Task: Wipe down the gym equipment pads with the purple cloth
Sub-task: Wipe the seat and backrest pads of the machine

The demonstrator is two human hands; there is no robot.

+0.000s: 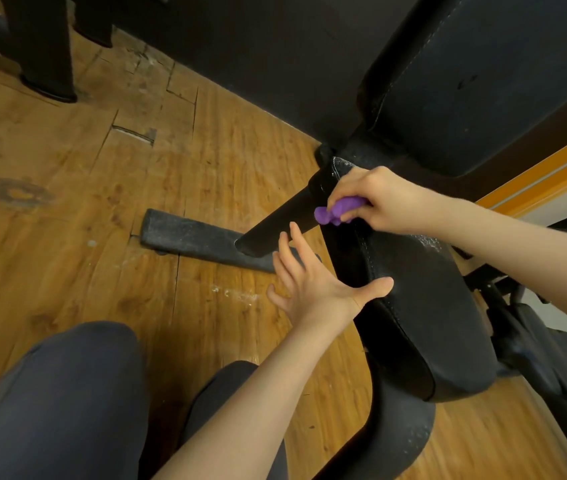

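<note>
A worn wooden floor (77,188) fills the left half of the view, its planks cracked, with a chipped patch near the far wall and a dark ring stain (15,194) toward the left edge. White dust specks (237,294) lie scattered on the boards. A black frame leg (43,50) stands at the top left, its foot on the floor. A dark wall base (240,53) runs across the top. An orange strip (549,174) crosses the right side. The person's dark trousers (67,403) show at the bottom.

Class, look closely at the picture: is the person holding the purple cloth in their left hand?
No: the purple cloth is bunched in the right hand, while the left hand is open with its fingers spread beside the black seat pad.
</note>
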